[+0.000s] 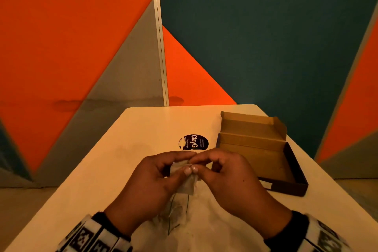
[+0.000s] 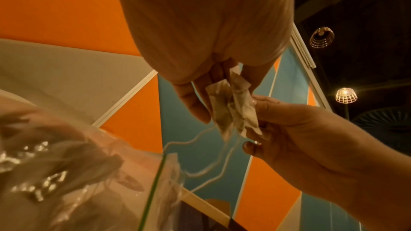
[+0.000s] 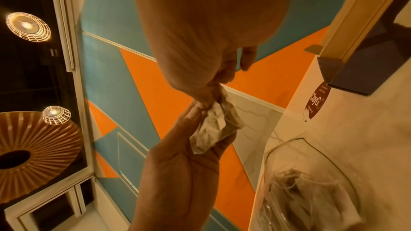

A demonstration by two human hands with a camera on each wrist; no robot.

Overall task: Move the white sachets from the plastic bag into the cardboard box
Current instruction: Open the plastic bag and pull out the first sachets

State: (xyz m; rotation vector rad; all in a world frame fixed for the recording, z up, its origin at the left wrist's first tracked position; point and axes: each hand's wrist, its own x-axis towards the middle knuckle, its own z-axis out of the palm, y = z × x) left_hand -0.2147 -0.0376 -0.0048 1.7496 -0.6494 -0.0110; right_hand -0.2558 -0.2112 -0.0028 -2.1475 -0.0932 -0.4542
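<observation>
The wall [image 1: 81, 26] has big shapes of orange, dark blue-green and grey. The table [image 1: 143, 129] is a pale cream colour. The open cardboard box [image 1: 253, 149] at 2 o'clock is light brown inside and dark on its outer sides. The round sticker [image 1: 194, 141] at 12 o'clock from the hands is dark with white letters. The sachets [image 2: 233, 108] are white with brownish patches. The plastic bag [image 2: 89, 182] is see-through with a thin green line. The wrist bands [image 1: 96, 235] have black and white squares.

Left hand [image 1: 151, 180] and right hand [image 1: 227, 174] together pinch crumpled white sachets [image 1: 185, 178] beside the open brown cardboard box [image 1: 266, 161].
</observation>
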